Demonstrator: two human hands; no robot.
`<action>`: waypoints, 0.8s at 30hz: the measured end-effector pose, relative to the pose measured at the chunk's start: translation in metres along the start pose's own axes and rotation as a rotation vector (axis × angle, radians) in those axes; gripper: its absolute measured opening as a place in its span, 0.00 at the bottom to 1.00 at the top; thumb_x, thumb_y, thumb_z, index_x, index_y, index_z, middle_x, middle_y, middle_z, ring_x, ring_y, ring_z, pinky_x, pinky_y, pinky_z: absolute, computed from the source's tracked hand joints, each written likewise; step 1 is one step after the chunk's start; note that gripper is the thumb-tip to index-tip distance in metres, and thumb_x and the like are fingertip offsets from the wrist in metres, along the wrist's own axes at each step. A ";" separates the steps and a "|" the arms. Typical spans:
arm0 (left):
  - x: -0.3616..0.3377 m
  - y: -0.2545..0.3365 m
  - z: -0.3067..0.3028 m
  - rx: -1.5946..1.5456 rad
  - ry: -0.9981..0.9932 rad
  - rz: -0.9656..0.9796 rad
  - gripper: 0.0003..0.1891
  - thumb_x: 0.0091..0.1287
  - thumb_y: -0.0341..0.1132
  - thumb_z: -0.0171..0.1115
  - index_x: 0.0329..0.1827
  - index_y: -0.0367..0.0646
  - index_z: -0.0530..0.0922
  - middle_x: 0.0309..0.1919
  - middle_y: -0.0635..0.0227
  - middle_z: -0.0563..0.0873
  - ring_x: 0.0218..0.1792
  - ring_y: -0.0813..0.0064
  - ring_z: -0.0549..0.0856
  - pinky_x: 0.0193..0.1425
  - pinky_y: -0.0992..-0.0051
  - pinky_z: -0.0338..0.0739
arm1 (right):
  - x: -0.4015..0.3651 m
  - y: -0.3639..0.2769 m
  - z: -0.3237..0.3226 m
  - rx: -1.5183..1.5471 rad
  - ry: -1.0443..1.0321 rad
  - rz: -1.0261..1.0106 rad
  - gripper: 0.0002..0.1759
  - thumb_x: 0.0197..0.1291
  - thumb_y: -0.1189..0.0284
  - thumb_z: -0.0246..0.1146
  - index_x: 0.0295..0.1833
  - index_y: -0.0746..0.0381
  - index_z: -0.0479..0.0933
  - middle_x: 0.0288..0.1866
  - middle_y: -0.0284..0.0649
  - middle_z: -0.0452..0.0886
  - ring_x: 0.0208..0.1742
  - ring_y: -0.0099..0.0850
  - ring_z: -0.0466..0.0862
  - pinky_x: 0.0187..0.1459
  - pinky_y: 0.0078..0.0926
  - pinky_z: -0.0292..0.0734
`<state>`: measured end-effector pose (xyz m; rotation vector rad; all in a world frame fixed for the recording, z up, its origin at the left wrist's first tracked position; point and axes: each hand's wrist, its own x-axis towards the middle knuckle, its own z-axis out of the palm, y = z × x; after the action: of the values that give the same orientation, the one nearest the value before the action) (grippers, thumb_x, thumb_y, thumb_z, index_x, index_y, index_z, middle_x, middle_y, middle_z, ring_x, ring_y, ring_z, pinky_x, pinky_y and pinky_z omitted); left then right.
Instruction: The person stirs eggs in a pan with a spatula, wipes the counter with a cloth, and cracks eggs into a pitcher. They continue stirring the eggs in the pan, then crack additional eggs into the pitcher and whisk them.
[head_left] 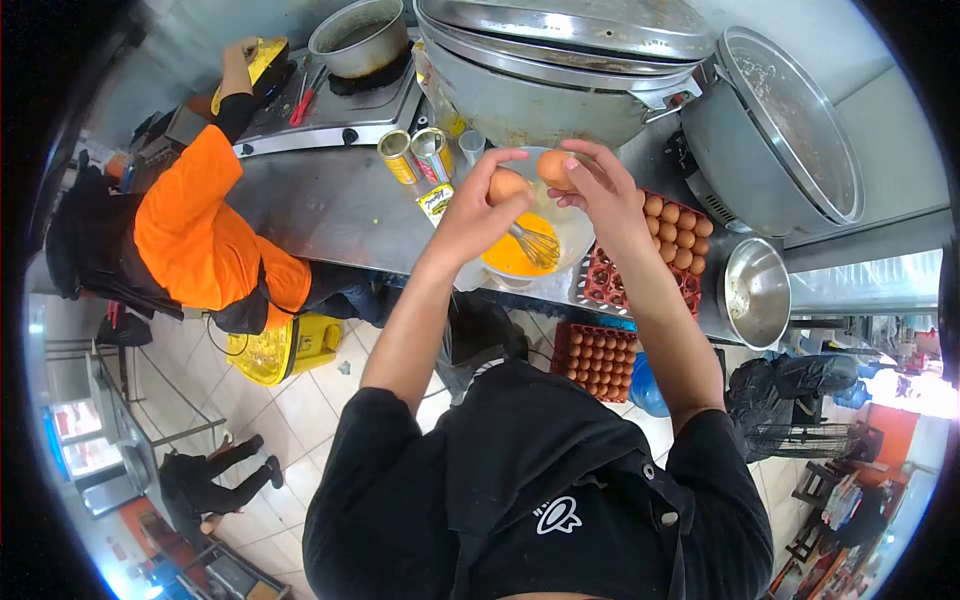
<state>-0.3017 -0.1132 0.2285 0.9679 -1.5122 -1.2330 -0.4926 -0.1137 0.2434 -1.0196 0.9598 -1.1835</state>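
Note:
My left hand (478,212) is closed around a brown egg (508,186), held above a mixing bowl (572,232). Another brown egg (556,170) is pinched in the fingers of my right hand (603,190), a short way to the right of the first. Below both hands, the bowl holds yellow-orange beaten egg (507,258). A wire whisk (538,246) rests in it, its handle partly hidden by my left hand. A red egg tray (604,283) lies to the right of the bowl, with several brown eggs (686,238) in its far part.
Large metal pots (560,100) stand behind the bowl. Opened cans (432,155) and a yellow packet (436,203) sit to its left. A steel bowl (757,292) is at the right edge. A co-worker in orange (195,225) works at the stove (320,110). More eggs (597,362) are stacked below the counter.

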 end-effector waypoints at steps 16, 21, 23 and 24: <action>0.011 0.024 0.000 0.892 0.007 0.214 0.18 0.55 0.45 0.68 0.44 0.44 0.80 0.33 0.58 0.86 0.35 0.55 0.85 0.39 0.61 0.79 | 0.008 0.013 -0.008 -0.672 -0.185 -0.375 0.26 0.56 0.82 0.62 0.63 0.63 0.73 0.50 0.38 0.82 0.42 0.20 0.81 0.46 0.19 0.78; 0.012 0.017 0.002 1.006 0.078 0.369 0.17 0.54 0.40 0.65 0.47 0.45 0.78 0.35 0.63 0.85 0.37 0.59 0.85 0.38 0.63 0.79 | 0.007 0.009 -0.002 -0.803 -0.074 -0.530 0.24 0.50 0.81 0.63 0.57 0.65 0.77 0.44 0.45 0.82 0.32 0.32 0.82 0.38 0.25 0.79; 0.014 0.014 -0.004 1.004 0.071 0.415 0.18 0.55 0.40 0.65 0.47 0.46 0.78 0.37 0.64 0.85 0.39 0.60 0.85 0.38 0.64 0.79 | 0.006 0.006 -0.004 -0.833 -0.094 -0.528 0.27 0.50 0.84 0.61 0.60 0.61 0.76 0.46 0.44 0.82 0.34 0.31 0.82 0.39 0.23 0.79; 0.016 0.013 -0.006 1.002 0.067 0.464 0.18 0.55 0.39 0.65 0.48 0.46 0.78 0.39 0.65 0.85 0.40 0.62 0.84 0.39 0.64 0.79 | 0.005 0.004 -0.005 -0.865 -0.114 -0.532 0.31 0.51 0.86 0.59 0.63 0.58 0.75 0.48 0.42 0.81 0.36 0.29 0.82 0.41 0.21 0.79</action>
<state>-0.2999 -0.1273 0.2445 1.1360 -2.1748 -0.0509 -0.4959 -0.1189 0.2375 -2.1086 1.1734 -1.1102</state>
